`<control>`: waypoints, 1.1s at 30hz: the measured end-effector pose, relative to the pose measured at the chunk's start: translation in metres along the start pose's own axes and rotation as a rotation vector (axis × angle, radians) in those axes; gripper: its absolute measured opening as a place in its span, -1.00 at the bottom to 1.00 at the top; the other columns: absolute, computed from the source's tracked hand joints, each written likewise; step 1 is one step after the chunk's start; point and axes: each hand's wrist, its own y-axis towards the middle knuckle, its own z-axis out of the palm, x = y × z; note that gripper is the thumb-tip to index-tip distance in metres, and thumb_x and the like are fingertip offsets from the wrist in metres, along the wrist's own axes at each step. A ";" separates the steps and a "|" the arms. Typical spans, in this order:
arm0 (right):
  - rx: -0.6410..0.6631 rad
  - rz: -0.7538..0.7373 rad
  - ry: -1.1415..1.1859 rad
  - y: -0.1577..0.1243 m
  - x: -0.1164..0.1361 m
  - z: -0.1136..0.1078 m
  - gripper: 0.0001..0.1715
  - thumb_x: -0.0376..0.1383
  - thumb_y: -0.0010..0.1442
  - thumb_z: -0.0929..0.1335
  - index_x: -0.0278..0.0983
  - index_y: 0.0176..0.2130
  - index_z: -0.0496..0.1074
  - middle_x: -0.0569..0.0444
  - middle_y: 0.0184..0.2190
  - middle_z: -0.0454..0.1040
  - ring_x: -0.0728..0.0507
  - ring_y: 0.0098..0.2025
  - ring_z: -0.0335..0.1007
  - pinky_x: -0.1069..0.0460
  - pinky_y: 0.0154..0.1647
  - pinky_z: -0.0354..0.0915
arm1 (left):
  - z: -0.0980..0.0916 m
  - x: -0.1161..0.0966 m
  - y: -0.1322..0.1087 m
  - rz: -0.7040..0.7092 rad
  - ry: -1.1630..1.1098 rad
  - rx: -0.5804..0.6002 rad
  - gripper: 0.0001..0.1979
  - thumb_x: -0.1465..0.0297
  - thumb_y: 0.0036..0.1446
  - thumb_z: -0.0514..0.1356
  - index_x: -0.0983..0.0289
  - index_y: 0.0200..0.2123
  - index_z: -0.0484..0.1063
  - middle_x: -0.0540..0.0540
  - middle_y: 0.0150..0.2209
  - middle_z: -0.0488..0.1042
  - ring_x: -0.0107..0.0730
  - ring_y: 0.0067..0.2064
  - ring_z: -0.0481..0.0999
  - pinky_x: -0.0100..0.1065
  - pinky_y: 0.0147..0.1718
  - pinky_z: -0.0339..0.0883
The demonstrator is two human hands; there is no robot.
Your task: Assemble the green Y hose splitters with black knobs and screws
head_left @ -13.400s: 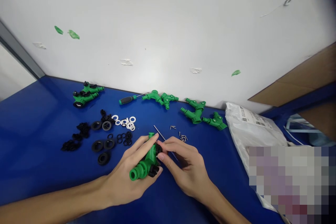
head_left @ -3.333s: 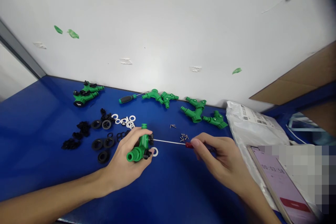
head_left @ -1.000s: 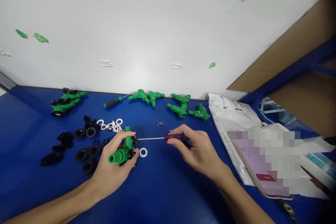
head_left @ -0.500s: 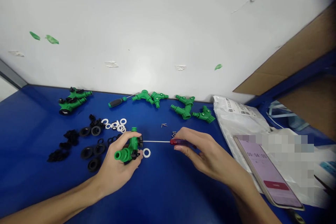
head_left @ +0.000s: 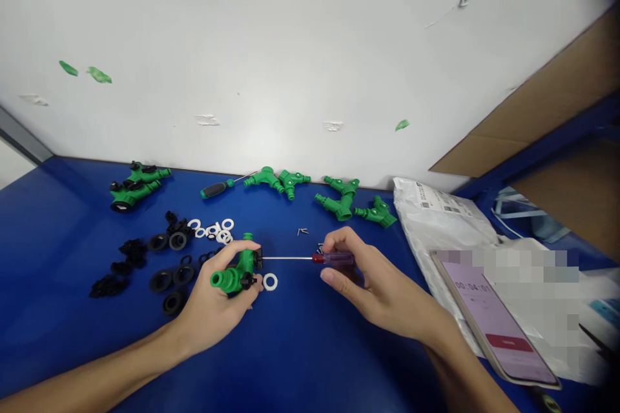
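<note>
My left hand [head_left: 216, 300] is closed around a green Y-shaped hose connector [head_left: 246, 261] with black valve knobs, held above the table. A screwdriver [head_left: 334, 259] with a clear red-purple handle lies level, its tip at the black knob on the connector's right side. My right hand [head_left: 375, 284] cups the handle's rear end, thumb and index finger loosened and apart from its sides. Where the tip meets the knob, a screw is too small to make out. A white ring washer [head_left: 270, 282] is beside my left fingertips.
Black rings [head_left: 161, 281], black knobs [head_left: 133, 251] and white washers [head_left: 223, 236] lie left. Behind are green connectors [head_left: 339, 203], assembled ones [head_left: 133, 197] and another screwdriver [head_left: 217, 189]. Small screws [head_left: 303, 231] lie mid-table. A phone [head_left: 498, 322] rests on plastic bags [head_left: 416, 226] at right.
My right thumb and index finger have spread away from the screwdriver's handle, showing more of it. My left hand and the connector have stayed nearly in place.
</note>
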 end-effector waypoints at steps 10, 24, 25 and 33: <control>-0.167 -0.241 -0.039 0.006 -0.015 0.006 -0.98 -0.35 0.35 0.34 -0.23 -0.19 0.41 0.04 -0.32 0.54 -0.08 -0.32 0.48 0.06 -0.30 0.34 | -0.001 0.003 -0.003 0.106 0.084 0.013 -0.71 0.42 0.20 0.19 0.21 0.01 0.35 0.05 -0.37 0.50 -0.27 -0.38 0.57 -0.31 -0.48 0.52; -0.178 -0.150 -0.186 0.007 -0.007 0.003 -0.61 -0.18 0.41 0.25 -0.27 -0.37 0.49 0.08 -0.54 0.51 -0.04 -0.56 0.36 0.06 -0.50 0.20 | -0.001 -0.005 0.002 -0.014 -0.288 0.057 -0.61 0.35 0.19 0.27 0.13 0.05 0.24 0.12 -0.08 0.47 -0.32 -0.35 0.59 -0.37 -0.57 0.50; -0.210 -0.121 -0.173 0.008 -0.008 0.000 -0.61 -0.17 0.40 0.25 -0.27 -0.38 0.49 0.08 -0.55 0.51 -0.04 -0.55 0.35 0.07 -0.51 0.20 | -0.001 -0.008 0.002 -0.016 -0.378 0.085 -0.59 0.36 0.17 0.29 0.12 0.05 0.22 0.14 -0.01 0.45 -0.32 -0.34 0.60 -0.38 -0.59 0.50; -0.263 0.075 -0.338 0.017 -0.016 0.018 -0.61 -0.13 0.33 0.30 -0.24 -0.47 0.44 0.10 -0.59 0.48 -0.08 -0.58 0.34 0.04 -0.53 0.13 | -0.001 -0.021 -0.002 -0.098 -0.715 0.253 -0.62 0.43 0.07 0.37 0.17 -0.05 0.38 0.26 0.19 0.40 -0.24 -0.22 0.60 -0.37 -0.55 0.54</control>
